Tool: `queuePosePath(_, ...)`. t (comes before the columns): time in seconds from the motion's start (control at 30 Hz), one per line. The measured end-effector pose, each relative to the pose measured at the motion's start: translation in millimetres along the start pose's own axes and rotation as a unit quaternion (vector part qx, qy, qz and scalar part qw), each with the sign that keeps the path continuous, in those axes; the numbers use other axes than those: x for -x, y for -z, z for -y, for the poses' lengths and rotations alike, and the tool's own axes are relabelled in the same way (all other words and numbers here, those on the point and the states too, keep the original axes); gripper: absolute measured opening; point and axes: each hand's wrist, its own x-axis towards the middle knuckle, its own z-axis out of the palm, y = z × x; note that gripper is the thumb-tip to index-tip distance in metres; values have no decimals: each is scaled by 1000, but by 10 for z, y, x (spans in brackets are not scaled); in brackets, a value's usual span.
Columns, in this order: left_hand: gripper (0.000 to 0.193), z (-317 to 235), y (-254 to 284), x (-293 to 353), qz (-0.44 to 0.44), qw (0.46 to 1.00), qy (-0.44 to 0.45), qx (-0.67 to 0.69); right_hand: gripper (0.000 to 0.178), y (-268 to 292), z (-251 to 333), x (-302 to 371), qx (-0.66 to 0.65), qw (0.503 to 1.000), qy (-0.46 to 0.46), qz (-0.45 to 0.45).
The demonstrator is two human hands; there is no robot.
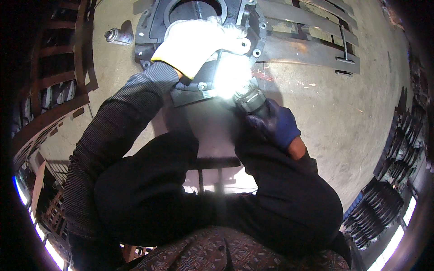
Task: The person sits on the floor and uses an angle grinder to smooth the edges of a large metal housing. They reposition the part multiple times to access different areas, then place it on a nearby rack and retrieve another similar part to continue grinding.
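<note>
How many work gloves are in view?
2: a white glove on the left hand, over the metal casting; a blue glove on the right hand, around a black tool.

Bare grey-beige concrete floor (348, 126) spreads across the room, scuffed and stained, with a few reddish marks. Along the left side stands a rusty brown rack (81, 49) of bars and slats, dark gaps between them. Dark ribbed stacks (373, 212) line the right side, their contents too dim to tell. Low in both corners, bright white strips glow, one left (54, 255), one right (389, 248); whether windows or lamps is unclear.
</note>
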Motion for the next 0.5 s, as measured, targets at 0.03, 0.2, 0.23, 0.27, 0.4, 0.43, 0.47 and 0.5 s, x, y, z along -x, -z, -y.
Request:
queuePosePath(0.03,35,2,19,16,-8,1000,-7,29,76,12,26,2,3,1000,-4,2)
queuePosePath(0.2,35,0,22,24,-26,999,-25,36,74,80,137,6,19,1000,-6,2)
queuePosePath(0.23,34,1,-4,8,-20,999,-17,43,73,87,153,-9,13,1000,-23,11)
queuePosePath(0.27,33,6,-35,-9,-36,998,-17,50,72,96,165,-20,4,999,-38,16)
queuePosePath(0.4,33,75,-137,12,-54,998,-34,-6,71,105,181,-30,12,998,-61,22)
queuePosePath(0.43,33,91,-153,18,-65,997,-47,-22,72,114,170,4,4,998,-63,21)
queuePosePath(0.47,33,101,-163,26,-67,996,-56,-37,72,125,154,50,-4,998,-66,21)
queuePosePath(0.5,33,104,-167,33,-80,995,-58,-34,73,126,138,83,-13,997,-69,22)
